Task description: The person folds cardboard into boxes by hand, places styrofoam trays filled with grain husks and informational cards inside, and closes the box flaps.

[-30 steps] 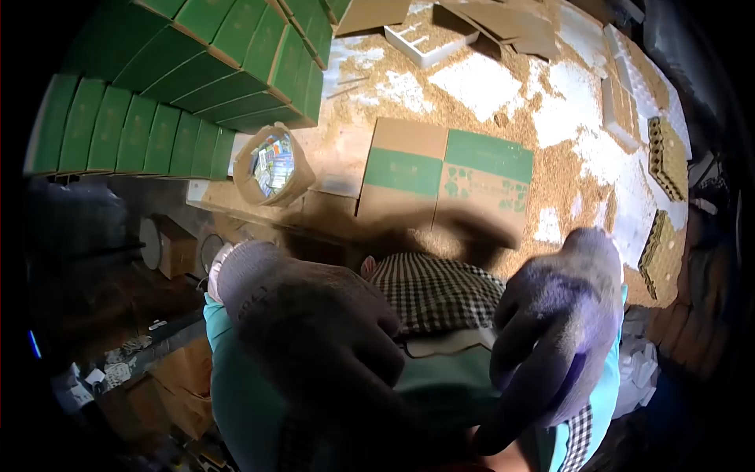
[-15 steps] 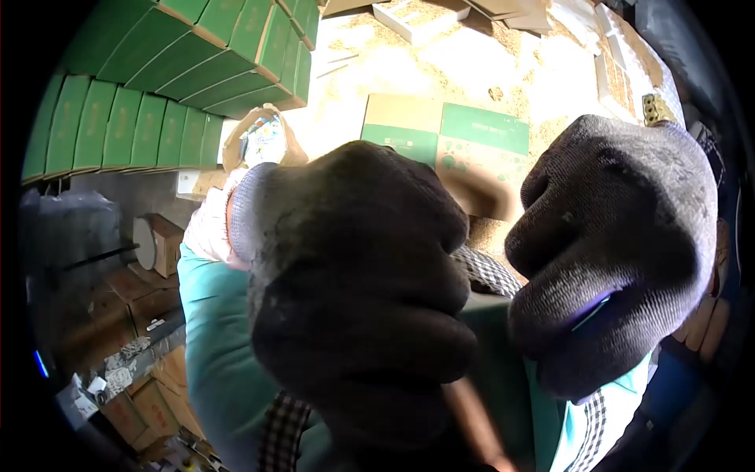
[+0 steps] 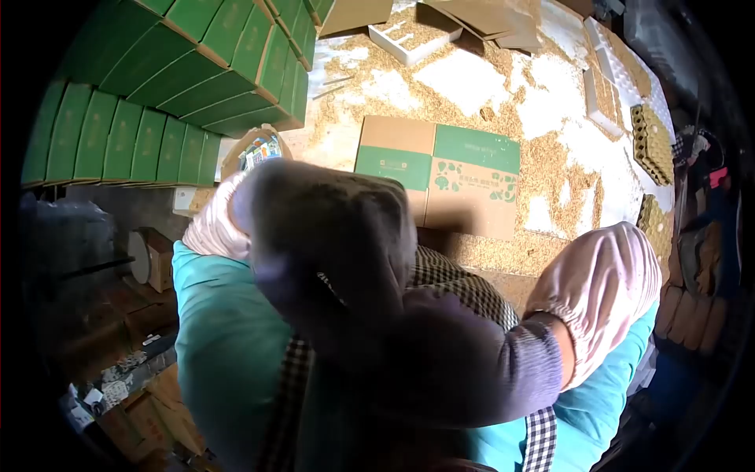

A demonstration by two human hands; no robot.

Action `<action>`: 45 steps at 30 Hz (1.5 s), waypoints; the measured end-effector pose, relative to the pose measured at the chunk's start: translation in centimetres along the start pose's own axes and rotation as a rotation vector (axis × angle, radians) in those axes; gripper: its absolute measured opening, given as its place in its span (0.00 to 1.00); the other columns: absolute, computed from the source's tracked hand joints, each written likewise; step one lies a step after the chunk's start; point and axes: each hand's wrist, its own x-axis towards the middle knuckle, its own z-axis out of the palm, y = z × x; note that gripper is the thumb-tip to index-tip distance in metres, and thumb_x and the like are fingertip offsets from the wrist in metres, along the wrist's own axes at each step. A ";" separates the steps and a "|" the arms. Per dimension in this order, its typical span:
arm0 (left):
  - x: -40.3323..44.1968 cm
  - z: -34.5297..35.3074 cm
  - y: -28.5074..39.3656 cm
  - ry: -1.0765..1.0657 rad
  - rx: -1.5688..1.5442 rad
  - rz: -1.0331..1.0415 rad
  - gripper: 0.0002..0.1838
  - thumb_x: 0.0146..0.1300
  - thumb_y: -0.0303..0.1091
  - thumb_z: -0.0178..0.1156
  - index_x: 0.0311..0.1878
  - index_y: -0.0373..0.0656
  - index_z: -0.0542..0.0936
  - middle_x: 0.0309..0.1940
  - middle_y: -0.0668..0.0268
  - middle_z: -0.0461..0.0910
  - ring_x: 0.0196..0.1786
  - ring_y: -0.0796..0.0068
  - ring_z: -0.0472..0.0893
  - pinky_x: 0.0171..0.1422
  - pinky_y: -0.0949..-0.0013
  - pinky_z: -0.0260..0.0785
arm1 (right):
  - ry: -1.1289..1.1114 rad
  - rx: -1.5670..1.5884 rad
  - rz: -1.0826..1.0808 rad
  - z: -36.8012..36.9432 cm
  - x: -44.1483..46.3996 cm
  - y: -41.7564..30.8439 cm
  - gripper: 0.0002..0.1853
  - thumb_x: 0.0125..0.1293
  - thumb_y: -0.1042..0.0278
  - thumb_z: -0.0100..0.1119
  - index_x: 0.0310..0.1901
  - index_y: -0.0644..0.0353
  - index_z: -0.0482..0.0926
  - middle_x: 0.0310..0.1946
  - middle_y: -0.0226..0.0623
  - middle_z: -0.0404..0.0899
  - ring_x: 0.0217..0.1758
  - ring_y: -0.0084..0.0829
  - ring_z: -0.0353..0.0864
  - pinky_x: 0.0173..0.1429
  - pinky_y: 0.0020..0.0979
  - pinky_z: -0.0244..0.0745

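Note:
Close to the camera, my left hand (image 3: 330, 228) in a dark knitted glove is raised before my chest. Its fingers curl inward; anything inside them is hidden. My right hand (image 3: 448, 362), gloved alike, reaches in below and beside it, its fingers lost in shadow and blur. The two hands overlap or touch; I cannot tell which. Beyond them lies a cardboard box (image 3: 472, 189) with green and brown panels and a leaf print. A checked apron (image 3: 460, 287) covers my front, partly behind the hands.
Green boxes (image 3: 228, 71) are stacked at upper left, beside an open bag (image 3: 263, 149) of small packets. Grainy bedding covers the work surface (image 3: 464, 82). Egg trays (image 3: 651, 141) lie at right, a white foam tray (image 3: 413, 39) at the back, and cartons (image 3: 165, 393) at lower left.
My right hand has swung left and down, from apart at the right to against or over my left hand. The left hand has shifted slightly left and turned. The cardboard box shows more fully.

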 end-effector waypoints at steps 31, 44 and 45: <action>-3.0 -1.9 -2.7 0.050 0.271 -0.266 0.11 0.63 0.39 0.60 0.37 0.39 0.81 0.27 0.63 0.78 0.27 0.69 0.74 0.32 0.69 0.70 | -0.252 -0.583 -0.004 0.3 1.9 -3.3 0.21 0.58 0.56 0.62 0.50 0.56 0.80 0.33 0.35 0.81 0.34 0.36 0.80 0.37 0.37 0.75; -1.2 -1.4 -2.9 0.046 0.324 -0.317 0.12 0.63 0.40 0.61 0.41 0.39 0.80 0.32 0.62 0.78 0.33 0.66 0.75 0.38 0.66 0.70 | -0.250 -0.699 0.017 0.1 1.0 -4.6 0.21 0.58 0.55 0.60 0.51 0.57 0.78 0.35 0.36 0.80 0.36 0.37 0.80 0.39 0.38 0.74; -1.1 -1.5 -2.9 0.046 0.330 -0.321 0.13 0.63 0.40 0.61 0.41 0.39 0.80 0.32 0.62 0.78 0.34 0.66 0.75 0.39 0.66 0.70 | -0.250 -0.705 0.018 0.2 1.0 -4.7 0.21 0.58 0.55 0.60 0.51 0.57 0.78 0.35 0.36 0.80 0.37 0.37 0.80 0.39 0.38 0.74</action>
